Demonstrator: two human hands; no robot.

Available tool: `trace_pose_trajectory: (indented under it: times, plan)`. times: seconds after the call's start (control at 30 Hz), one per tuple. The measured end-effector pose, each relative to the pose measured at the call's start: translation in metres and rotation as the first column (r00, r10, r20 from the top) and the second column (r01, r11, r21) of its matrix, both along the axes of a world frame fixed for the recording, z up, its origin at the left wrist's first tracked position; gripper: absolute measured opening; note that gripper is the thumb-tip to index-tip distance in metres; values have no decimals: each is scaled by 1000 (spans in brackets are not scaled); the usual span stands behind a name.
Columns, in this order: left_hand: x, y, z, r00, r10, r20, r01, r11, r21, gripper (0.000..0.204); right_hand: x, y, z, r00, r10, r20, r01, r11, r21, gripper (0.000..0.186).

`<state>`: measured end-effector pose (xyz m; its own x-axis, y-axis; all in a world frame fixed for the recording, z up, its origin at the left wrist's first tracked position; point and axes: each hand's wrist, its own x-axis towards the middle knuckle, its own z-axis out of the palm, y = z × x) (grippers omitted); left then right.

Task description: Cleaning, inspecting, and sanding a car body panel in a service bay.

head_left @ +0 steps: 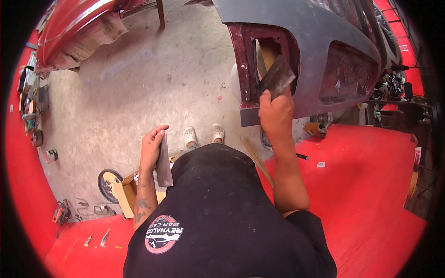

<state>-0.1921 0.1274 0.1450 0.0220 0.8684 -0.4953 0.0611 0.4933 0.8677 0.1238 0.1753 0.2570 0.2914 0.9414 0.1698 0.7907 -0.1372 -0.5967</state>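
Sheet at the opening: the dark sheet [280, 76], stiff-looking and roughly rectangular, overlaps the lower right part of the tail-light opening [244, 60] in the grey car body panel [315, 51]; whether it is a spreader or an abrasive piece I cannot tell, nor whether it touches.
Angle on the panel: where it meets the grey skin, it would probably do best at a low, steady tilt, following the curve rather than bridging it.
Pressure at the rim: ease off at the opening's edge, I would judge, since a corner of the sheet could catch or gouge there.
Stroke: long, even passes along the opening's right edge should suit better than short jabs.
Right hand [277, 113]: clamped on the near end of the dark sheet, thumb uppermost, above the panel's bottom edge; the other fingers are partly hidden.
Right arm: elbow bent, forearm rising nearly straight toward the panel.
Left hand [152, 147]: clamped on the grey sheet [164, 163], which hangs from the thumb side, well apart from the panel's lower left corner; the fingertips point up and right.
Left arm: low beside the torso, reaching forward.
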Motion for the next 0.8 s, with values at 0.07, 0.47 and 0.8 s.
trace_pose_trajectory:
  times: [0.07,0.47,0.8]
  plan:
    - [-2,-1,-1,1000,-16,4,16,1000,-10,29,-1,1,8,984,0,-179,6,999,33,39]
    - [-14,1,-6,999,-31,-16,31,999,-33,22,51,4,39,995,-101,-18,102,968,231,29]
    - [1,3,5,997,-61,-46,60,998,-22,25,31,38,38,899,48,435,-166,957,237,43]
